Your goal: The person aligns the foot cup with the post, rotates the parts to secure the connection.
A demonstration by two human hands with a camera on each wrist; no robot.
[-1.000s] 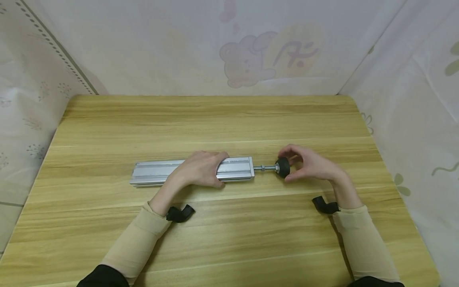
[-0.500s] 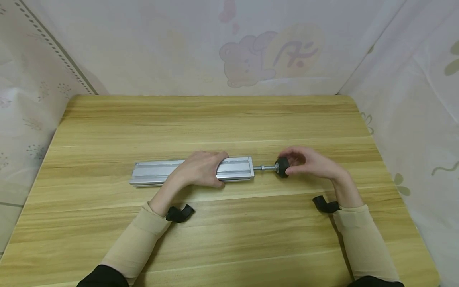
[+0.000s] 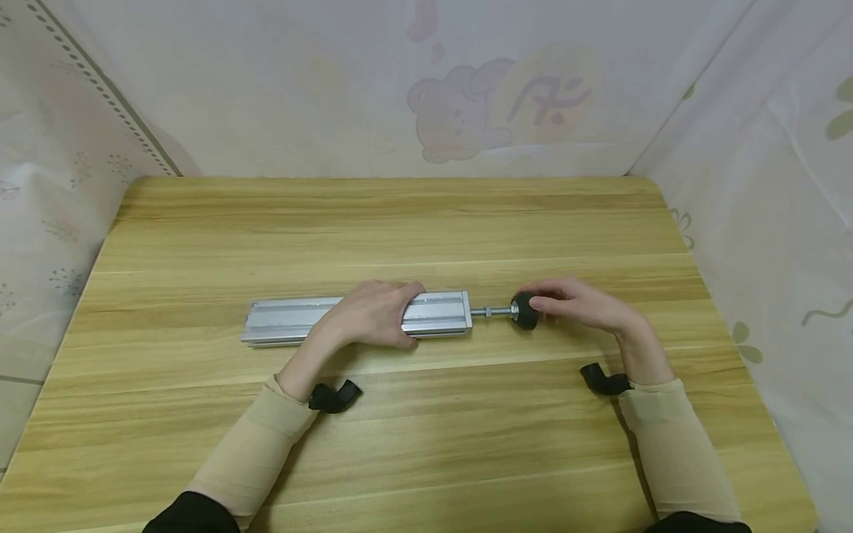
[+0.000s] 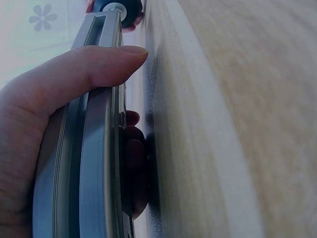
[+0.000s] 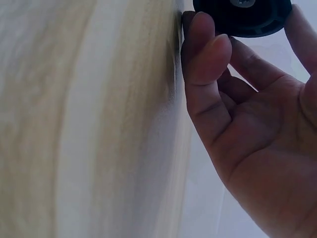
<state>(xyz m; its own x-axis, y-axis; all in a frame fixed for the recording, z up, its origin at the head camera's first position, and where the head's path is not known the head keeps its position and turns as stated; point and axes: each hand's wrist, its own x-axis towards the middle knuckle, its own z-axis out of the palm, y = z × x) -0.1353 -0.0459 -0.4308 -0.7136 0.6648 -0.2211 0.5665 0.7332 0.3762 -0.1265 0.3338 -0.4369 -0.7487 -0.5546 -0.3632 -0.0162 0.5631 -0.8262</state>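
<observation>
A silver aluminium profile lies lengthwise across the middle of the wooden table. My left hand grips it near its right half, the thumb over one face and the fingers curled round the opposite side in the left wrist view. From the profile's right end a threaded rod with a small nut sticks out. At the rod's end sits the black round base of a levelling foot. My right hand pinches that base between thumb and fingers; in the right wrist view its underside shows a screw head.
The wooden table has rounded far corners, with pale printed cloth hanging behind it and along both sides. A black curved piece juts from each wrist, one at the left cuff and one at the right.
My right thumb has moved up and closed in on the black base, and the right fingers have drawn together round it. The left hand and the profile have stayed in place.
</observation>
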